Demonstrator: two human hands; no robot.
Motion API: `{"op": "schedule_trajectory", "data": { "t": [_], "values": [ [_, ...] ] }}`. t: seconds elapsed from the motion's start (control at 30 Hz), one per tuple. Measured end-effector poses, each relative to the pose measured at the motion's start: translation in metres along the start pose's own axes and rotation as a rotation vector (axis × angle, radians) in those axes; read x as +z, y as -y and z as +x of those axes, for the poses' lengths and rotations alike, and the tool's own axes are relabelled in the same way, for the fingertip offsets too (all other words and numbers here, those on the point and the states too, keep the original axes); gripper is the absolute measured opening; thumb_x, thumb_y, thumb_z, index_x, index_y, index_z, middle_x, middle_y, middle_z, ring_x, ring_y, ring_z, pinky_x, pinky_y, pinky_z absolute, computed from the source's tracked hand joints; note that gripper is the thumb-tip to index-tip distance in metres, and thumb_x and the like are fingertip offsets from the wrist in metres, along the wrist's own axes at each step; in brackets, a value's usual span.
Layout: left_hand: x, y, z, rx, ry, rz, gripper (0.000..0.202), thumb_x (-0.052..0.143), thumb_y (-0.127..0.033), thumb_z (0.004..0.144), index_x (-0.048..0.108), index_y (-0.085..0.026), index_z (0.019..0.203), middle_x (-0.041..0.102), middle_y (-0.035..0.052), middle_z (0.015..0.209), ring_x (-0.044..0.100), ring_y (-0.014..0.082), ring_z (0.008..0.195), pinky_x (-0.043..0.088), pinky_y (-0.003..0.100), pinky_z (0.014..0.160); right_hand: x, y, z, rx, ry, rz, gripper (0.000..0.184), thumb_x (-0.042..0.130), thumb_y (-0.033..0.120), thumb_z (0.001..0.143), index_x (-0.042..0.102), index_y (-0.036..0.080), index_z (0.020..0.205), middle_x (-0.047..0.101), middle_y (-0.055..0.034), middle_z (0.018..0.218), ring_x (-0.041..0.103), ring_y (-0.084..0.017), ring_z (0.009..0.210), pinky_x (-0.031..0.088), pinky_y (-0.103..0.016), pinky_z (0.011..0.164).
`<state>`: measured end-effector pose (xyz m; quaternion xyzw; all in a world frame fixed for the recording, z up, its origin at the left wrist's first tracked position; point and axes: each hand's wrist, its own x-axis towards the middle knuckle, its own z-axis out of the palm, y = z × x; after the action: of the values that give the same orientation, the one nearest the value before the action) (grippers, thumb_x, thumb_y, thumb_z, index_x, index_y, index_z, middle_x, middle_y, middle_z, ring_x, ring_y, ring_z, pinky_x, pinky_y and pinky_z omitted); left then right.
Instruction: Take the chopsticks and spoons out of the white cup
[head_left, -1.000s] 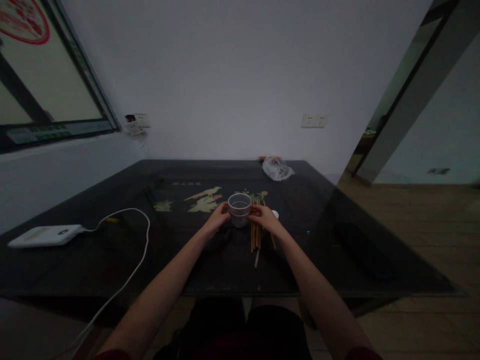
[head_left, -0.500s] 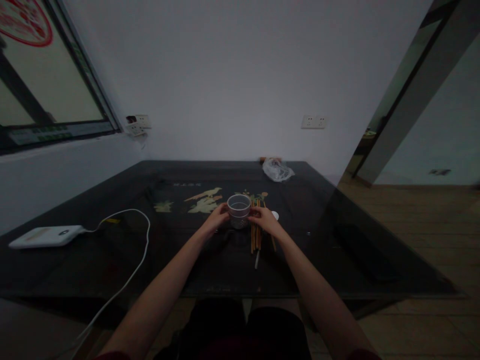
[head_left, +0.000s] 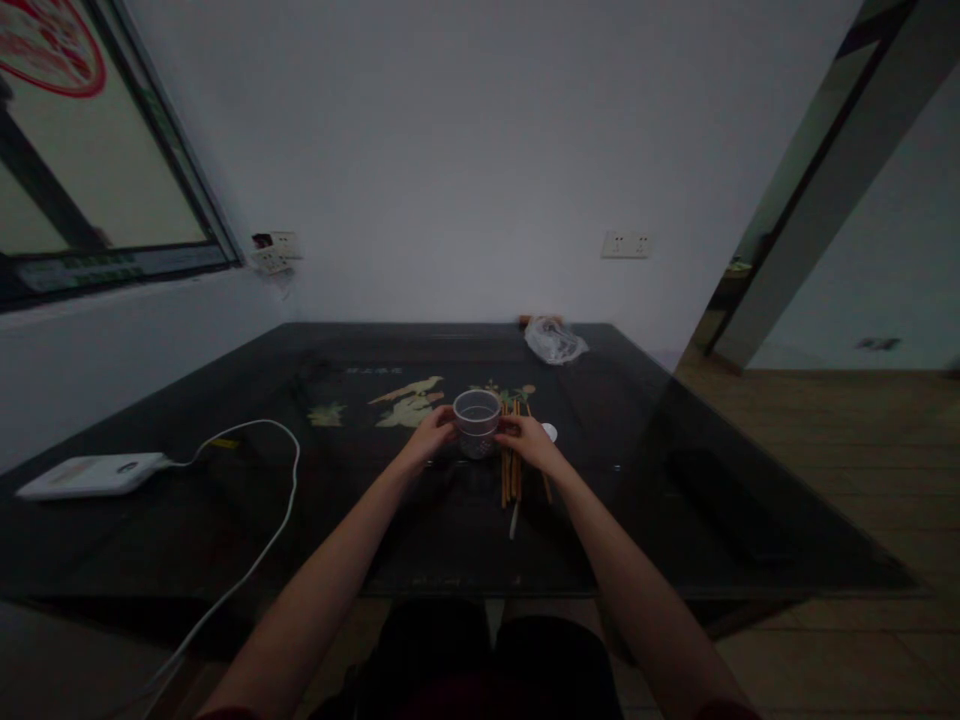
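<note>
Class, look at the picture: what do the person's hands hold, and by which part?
Both hands, left hand and right hand, hold the clear cup by its opposite sides.

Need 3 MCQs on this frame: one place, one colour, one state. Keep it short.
1. Where do the sticks lie relative to the cup?
A. Inside it
B. On the table beside it, under the right hand
C. By the white box

2. What colour is the cable from the white box?
A. White
B. Red
C. Black

3. How is the cup held?
A. Lying on its side, untouched
B. Upside down under one hand
C. Upright, the left hand and right hand on either side

Answers:
1 B: the bundle lies flat right of the cup.
2 A: it shows pale against the dark table.
3 C: the open rim faces up, with a hand on each side.
</note>
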<state>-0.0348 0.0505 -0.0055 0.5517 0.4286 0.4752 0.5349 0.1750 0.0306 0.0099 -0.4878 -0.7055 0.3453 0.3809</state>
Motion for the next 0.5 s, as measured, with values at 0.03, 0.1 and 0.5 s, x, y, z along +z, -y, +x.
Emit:
{"op": "schedule_trajectory", "data": {
  "t": [0.03, 0.1, 0.5],
  "values": [
    [-0.0004, -0.0004, 0.0001, 0.004, -0.004, -0.002, 0.034, 0.066, -0.029, 0.07, 0.059, -0.017, 0.101, 0.062, 0.0096, 0.112, 0.059, 0.0217, 0.102, 0.049, 0.031, 0.08, 0.0002, 0.0, 0.0, 0.002, -0.002, 0.001, 0.03, 0.066, 0.01, 0.071, 0.069, 0.013, 0.1, 0.073, -0.0092, 0.097, 0.068, -0.022, 0.088, 0.053, -0.035, 0.083],
    [-0.0009, -0.0009, 0.0006, 0.009, -0.019, -0.005, 0.034, 0.066, -0.027, 0.07, 0.06, -0.017, 0.101, 0.063, 0.0094, 0.11, 0.06, 0.0216, 0.101, 0.05, 0.032, 0.08, 0.001, -0.0002, 0.0, 0.003, 0.0, 0.007, 0.029, 0.066, 0.01, 0.071, 0.069, 0.014, 0.1, 0.073, -0.0084, 0.097, 0.068, -0.022, 0.088, 0.053, -0.035, 0.083],
    [-0.0007, -0.0051, -0.0008, 0.034, -0.05, 0.045, 0.032, 0.063, -0.027, 0.07, 0.061, -0.017, 0.1, 0.064, 0.0089, 0.108, 0.06, 0.0216, 0.099, 0.05, 0.032, 0.08, 0.0032, -0.0022, 0.0001, -0.001, 0.0, -0.071, 0.031, 0.067, 0.012, 0.073, 0.067, 0.013, 0.104, 0.072, -0.0095, 0.099, 0.068, -0.022, 0.088, 0.052, -0.035, 0.083]
  ]
}}
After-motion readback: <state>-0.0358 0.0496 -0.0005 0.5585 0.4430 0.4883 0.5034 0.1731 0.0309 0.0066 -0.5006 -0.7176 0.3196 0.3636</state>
